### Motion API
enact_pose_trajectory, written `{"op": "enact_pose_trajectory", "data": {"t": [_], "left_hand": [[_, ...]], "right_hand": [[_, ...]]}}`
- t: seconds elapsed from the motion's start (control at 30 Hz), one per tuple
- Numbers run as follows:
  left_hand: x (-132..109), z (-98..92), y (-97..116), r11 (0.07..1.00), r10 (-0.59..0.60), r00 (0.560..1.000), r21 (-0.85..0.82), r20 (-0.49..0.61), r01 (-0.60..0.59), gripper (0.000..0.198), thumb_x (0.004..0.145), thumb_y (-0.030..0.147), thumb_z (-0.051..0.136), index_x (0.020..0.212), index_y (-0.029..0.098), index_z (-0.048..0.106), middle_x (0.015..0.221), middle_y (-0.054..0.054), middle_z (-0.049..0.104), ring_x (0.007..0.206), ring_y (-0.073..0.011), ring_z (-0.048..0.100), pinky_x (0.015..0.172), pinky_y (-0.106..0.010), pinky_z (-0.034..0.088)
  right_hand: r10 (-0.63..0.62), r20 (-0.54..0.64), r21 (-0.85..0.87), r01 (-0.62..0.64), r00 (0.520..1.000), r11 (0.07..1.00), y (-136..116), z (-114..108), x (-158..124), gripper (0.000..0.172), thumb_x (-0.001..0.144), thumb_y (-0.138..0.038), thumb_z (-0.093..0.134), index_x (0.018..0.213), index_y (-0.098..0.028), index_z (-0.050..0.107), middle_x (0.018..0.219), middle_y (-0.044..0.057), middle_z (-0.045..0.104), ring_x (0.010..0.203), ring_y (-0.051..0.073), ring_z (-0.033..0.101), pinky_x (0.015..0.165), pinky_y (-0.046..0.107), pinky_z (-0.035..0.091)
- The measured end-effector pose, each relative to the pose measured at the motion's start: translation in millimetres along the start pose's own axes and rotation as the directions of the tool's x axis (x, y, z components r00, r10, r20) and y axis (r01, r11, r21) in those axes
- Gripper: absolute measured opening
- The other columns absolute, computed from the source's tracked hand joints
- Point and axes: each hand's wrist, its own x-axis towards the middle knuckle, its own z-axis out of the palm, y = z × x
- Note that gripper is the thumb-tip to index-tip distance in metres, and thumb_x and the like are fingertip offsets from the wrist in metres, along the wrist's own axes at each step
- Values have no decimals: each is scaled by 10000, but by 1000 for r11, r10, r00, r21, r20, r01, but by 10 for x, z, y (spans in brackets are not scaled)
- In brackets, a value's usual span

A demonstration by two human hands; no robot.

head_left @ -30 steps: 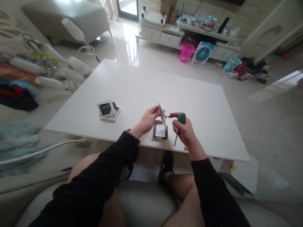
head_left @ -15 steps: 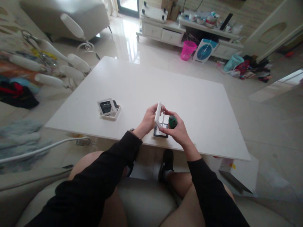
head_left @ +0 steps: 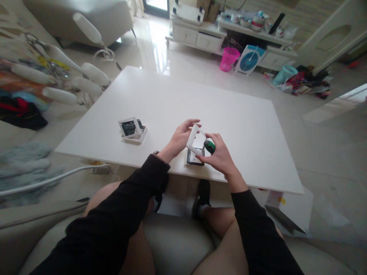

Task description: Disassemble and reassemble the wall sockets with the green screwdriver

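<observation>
My right hand (head_left: 221,156) pinches a square white wall-socket frame (head_left: 190,142), tilted up above the table. A screwdriver with a green and black handle (head_left: 210,146) is also tucked in that hand; its shaft cannot be made out. On the frame's left is my left hand (head_left: 178,140), fingers stretched out and apart; whether a fingertip touches the frame is unclear. Below the frame a wall socket (head_left: 195,158) with a white face and dark edges sits in a white box near the table's front edge. The frame partly covers it.
Farther left on the white table (head_left: 172,95) lies another white box (head_left: 140,139) with a dark part and a tilted white frame (head_left: 126,130). White lamp arms (head_left: 86,28) rise beside the table's left edge. A pink basket (head_left: 228,59) stands on the floor beyond.
The white frame has turned, so its opening faces me more. My left hand has loosened from it and its fingers have spread. My right hand keeps the frame and screwdriver.
</observation>
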Motion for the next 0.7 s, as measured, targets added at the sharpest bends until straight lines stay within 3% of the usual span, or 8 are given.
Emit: {"op": "enact_pose_trajectory", "data": {"t": [0.07,0.17,0.33,0.47,0.7], "left_hand": [[39,-117,64,995,-33,999,90,8,33,399,833,275,565,1218,205,648,1270,-91,705,1109,-224,664,936,-373,523],[25,-225,89,909,-75,981,417,180,-7,375,823,287,576,1166,172,675,1293,-125,701,1226,-285,638,1056,-439,489],[-119,-154,-115,560,-172,894,788,414,-257,814,641,367,854,1364,125,569,1379,-199,616,1292,-371,590,1097,-447,475],[-189,-71,-284,333,-279,870,891,407,-310,919,588,349,938,1370,114,516,1355,-205,593,1271,-378,594,1047,-426,500],[-225,-48,-384,209,-270,871,908,410,-363,653,699,285,880,1236,137,540,1261,-166,609,1142,-310,635,981,-380,512]], "right_hand": [[80,68,-145,-70,994,987,63,-49,-16,729,677,-359,881,1325,-219,576,1312,107,591,1186,302,622,1011,426,532],[196,199,-344,-119,960,932,120,-65,-61,725,702,-401,864,1339,-234,561,1348,97,577,1065,281,666,844,370,543],[279,307,-522,-84,910,849,108,9,-92,674,743,-434,830,1325,-239,552,1366,94,572,907,246,690,674,320,459],[318,348,-562,-75,882,824,117,46,-80,658,747,-411,825,1321,-240,554,1382,97,573,949,253,697,667,312,438],[352,362,-574,-90,863,814,185,108,-95,676,751,-364,821,1353,-256,532,1353,93,598,976,263,704,682,311,446]]}}
